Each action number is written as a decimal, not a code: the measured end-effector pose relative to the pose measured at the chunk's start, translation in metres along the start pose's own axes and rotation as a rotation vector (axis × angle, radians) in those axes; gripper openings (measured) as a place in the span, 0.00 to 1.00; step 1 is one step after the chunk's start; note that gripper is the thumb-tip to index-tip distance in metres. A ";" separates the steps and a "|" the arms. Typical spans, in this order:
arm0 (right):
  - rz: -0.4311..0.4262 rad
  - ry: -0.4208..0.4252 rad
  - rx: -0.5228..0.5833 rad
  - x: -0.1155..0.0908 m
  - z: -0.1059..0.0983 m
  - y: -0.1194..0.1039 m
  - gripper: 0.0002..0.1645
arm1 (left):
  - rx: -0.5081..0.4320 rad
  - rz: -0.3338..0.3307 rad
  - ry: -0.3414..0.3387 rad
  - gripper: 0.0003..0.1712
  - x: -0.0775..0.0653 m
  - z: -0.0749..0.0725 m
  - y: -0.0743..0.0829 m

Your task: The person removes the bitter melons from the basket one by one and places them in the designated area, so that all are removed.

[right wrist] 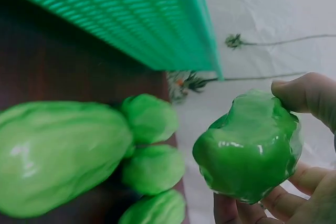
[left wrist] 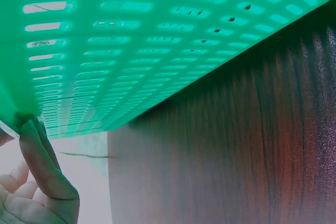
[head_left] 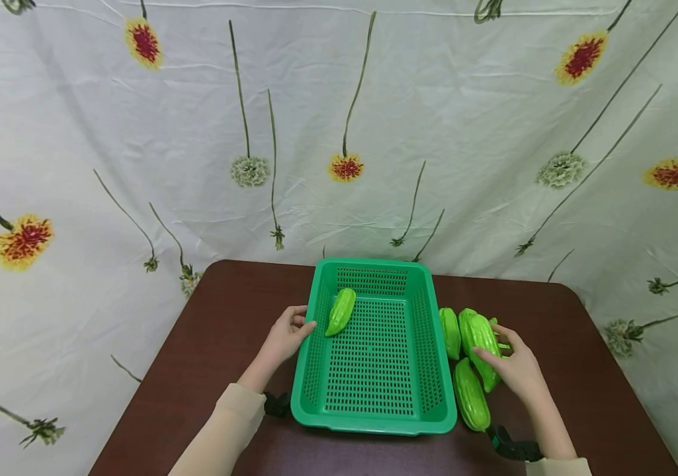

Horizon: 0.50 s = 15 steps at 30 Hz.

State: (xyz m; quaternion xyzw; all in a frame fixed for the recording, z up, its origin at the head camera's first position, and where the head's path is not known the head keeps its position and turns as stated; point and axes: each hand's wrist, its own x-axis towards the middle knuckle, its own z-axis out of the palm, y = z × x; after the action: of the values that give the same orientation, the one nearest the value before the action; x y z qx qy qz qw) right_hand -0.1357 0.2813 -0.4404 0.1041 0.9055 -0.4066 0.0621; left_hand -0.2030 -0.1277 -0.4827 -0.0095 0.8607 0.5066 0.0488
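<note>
A green perforated plastic basket point(head_left: 374, 426) stands on the table. My left hand point(head_left: 289, 330) grips its left rim, the thumb on top and the fingers bent against the outside wall point(left wrist: 105, 56). One bitter gourd point(head_left: 341, 311), bright green and ridged, lies inside near the far left corner. To the right of the basket, my right hand point(head_left: 516, 367) holds another bitter gourd point(head_left: 481, 340) between thumb and fingers. In the right wrist view this held gourd point(right wrist: 247, 150) appears end-on, raised above the others. Beside the basket lie several more gourds, including a near one point(head_left: 471, 395) and one along the wall point(head_left: 449, 332).
The dark brown wooden table point(head_left: 196, 370) has rounded far corners. Behind it hangs a white cloth point(head_left: 309, 218) with printed flowers. A black strap point(head_left: 514, 446) is on my right wrist, and another point(head_left: 276, 404) on my left.
</note>
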 end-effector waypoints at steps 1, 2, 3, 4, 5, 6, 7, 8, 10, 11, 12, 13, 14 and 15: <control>0.006 -0.002 -0.004 -0.001 0.000 0.004 0.47 | -0.001 0.000 0.000 0.28 0.000 0.000 0.000; 0.013 -0.004 -0.009 -0.001 0.001 0.008 0.47 | -0.002 0.000 0.000 0.28 0.000 0.000 0.000; 0.018 -0.006 -0.012 -0.002 0.001 0.012 0.48 | -0.002 0.001 -0.001 0.28 0.000 0.000 0.000; 0.022 -0.006 -0.016 -0.003 0.001 0.016 0.48 | -0.004 0.002 -0.001 0.28 0.000 0.000 0.000; 0.027 -0.008 -0.020 -0.003 0.002 0.019 0.48 | -0.005 0.002 -0.001 0.28 0.000 0.000 0.000; 0.033 -0.010 -0.022 -0.004 0.002 0.023 0.48 | -0.004 0.003 0.000 0.28 0.000 0.000 -0.001; 0.038 -0.013 -0.024 -0.005 0.003 0.026 0.48 | -0.004 0.004 0.000 0.28 0.000 0.000 -0.001; 0.043 -0.012 -0.025 -0.006 0.003 0.029 0.48 | -0.005 0.004 0.000 0.28 0.000 0.000 -0.001; 0.056 -0.015 -0.031 -0.007 0.004 0.035 0.48 | -0.007 0.004 -0.001 0.28 0.000 0.000 0.000; 0.063 -0.018 -0.033 -0.008 0.004 0.037 0.48 | -0.008 0.003 -0.001 0.28 0.000 0.000 0.000; 0.069 -0.021 -0.037 -0.009 0.005 0.040 0.48 | -0.009 0.004 -0.002 0.28 0.000 0.000 0.000; 0.073 -0.022 -0.040 -0.010 0.005 0.042 0.49 | -0.011 0.004 -0.002 0.28 0.000 0.000 0.000; 0.077 -0.024 -0.041 -0.010 0.006 0.043 0.49 | -0.013 0.003 -0.002 0.28 0.000 0.000 0.000; 0.083 -0.027 -0.042 -0.011 0.006 0.045 0.49 | -0.014 0.001 -0.002 0.28 0.000 0.000 0.000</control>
State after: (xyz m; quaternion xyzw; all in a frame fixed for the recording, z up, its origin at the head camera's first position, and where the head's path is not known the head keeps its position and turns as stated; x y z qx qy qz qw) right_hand -0.1144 0.3040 -0.4749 0.1345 0.9079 -0.3859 0.0933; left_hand -0.2027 -0.1277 -0.4825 -0.0088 0.8572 0.5126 0.0491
